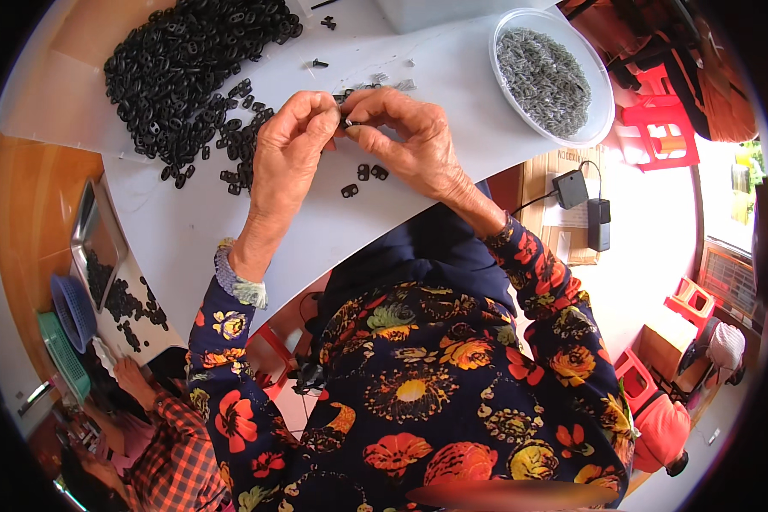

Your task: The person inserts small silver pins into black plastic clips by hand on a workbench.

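Note:
My left hand (294, 141) and my right hand (405, 141) meet above the white table, each with thumb and fingers pinched together. Between their fingertips is a small black cord lock part (345, 123), mostly covered by the fingers. Just below it, several two-holed black cord lock pieces (364, 173) lie loose. A large heap of the same black pieces (179, 81) spreads to the left and behind my left hand. Beyond my fingers lie a few loose springs (405, 85) and a small stemmed black piece (319, 64).
A round clear tub (603, 115) full of small metal springs (544, 81) stands at the table's far right. At left are a metal tray (84, 235) with black pieces, a blue basket (70, 311) and another person in a checked sleeve (179, 427). Red stools (661, 132) stand right.

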`<control>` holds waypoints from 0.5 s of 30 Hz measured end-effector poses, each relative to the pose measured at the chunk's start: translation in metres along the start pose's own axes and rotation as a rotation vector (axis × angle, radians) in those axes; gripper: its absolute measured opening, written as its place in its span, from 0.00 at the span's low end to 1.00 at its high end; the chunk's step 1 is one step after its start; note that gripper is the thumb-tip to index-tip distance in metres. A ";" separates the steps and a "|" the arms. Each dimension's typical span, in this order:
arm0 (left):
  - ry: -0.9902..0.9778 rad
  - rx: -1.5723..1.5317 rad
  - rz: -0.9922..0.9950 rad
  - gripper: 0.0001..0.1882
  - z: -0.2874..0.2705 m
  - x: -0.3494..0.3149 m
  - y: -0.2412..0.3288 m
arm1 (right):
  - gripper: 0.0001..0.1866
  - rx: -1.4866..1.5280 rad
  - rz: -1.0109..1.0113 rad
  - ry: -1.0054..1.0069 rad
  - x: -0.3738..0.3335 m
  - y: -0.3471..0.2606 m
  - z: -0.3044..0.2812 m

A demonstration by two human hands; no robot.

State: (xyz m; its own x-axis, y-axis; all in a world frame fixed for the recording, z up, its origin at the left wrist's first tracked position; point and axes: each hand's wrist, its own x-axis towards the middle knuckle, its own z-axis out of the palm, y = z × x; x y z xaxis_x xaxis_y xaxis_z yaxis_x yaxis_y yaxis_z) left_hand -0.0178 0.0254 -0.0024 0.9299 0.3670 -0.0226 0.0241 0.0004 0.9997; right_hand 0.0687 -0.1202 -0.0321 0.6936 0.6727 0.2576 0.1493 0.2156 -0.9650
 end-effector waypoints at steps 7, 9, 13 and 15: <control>0.008 -0.204 -0.106 0.08 -0.001 0.001 -0.001 | 0.04 0.218 0.184 0.118 0.002 -0.008 -0.005; 0.003 -0.237 -0.126 0.09 -0.003 0.001 0.000 | 0.05 0.215 0.199 0.116 0.002 -0.006 -0.008; -0.030 -0.352 -0.183 0.10 -0.003 0.003 -0.001 | 0.09 0.215 0.207 0.053 0.001 -0.007 -0.006; -0.048 -0.360 -0.209 0.10 -0.005 0.003 0.000 | 0.10 0.197 0.208 0.036 0.001 -0.009 -0.006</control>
State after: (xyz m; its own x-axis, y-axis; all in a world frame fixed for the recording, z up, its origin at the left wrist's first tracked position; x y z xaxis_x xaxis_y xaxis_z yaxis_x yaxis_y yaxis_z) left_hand -0.0168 0.0310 -0.0023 0.9350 0.2805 -0.2171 0.0923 0.3987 0.9124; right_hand 0.0723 -0.1251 -0.0239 0.7198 0.6924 0.0499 -0.1360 0.2111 -0.9680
